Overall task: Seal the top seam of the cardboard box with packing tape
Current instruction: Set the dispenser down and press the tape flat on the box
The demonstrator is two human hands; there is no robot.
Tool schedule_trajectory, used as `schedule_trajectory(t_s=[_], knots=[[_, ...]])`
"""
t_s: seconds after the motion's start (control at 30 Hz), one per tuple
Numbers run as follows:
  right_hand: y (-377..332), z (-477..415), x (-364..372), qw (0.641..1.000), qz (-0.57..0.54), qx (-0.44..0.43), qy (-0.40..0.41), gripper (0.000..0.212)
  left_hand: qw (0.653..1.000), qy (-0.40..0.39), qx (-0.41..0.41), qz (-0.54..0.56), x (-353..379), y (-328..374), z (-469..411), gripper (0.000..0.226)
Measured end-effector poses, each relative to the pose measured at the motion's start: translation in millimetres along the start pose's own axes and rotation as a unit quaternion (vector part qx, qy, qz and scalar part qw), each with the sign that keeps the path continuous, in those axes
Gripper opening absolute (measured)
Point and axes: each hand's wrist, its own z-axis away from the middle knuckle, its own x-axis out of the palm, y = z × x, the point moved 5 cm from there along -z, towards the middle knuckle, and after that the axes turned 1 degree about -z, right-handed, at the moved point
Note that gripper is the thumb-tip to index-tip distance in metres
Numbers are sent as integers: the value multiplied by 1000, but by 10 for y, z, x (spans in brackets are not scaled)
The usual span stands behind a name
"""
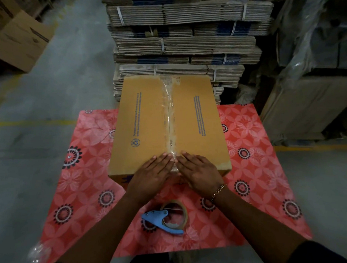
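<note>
A closed brown cardboard box (145,118) with blue print stands on a table. A strip of clear packing tape (168,111) runs along its top seam from the far edge to the near edge. My left hand (149,177) and my right hand (199,171) lie flat with fingers extended on the box's near end, one on each side of the tape, fingertips almost touching it. Neither hand holds anything. A blue tape dispenser (165,217) with a roll of tape lies on the table between my forearms, just in front of the box.
The table is covered by a red flowered cloth (256,163). Behind the box rises a tall stack of bundled flat cartons (181,43). An open carton (20,39) sits on the floor at the far left. Wrapped pallets (317,87) stand at the right.
</note>
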Motion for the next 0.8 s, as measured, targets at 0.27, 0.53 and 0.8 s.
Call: schedule_trajectory(t_s=[0.27,0.53,0.8], knots=[[-32,-31,39,998,-7,44,-53,60,996,-31,-86,16,-47,-62,22,66],[0,-45,58,998,-14,44,-45,57,995,-1,-98,1,-53,-54,-46,54],[-23,-43,17,995,-47,68,-52,60,994,-18,-109,19,-153,-55,-49,58]])
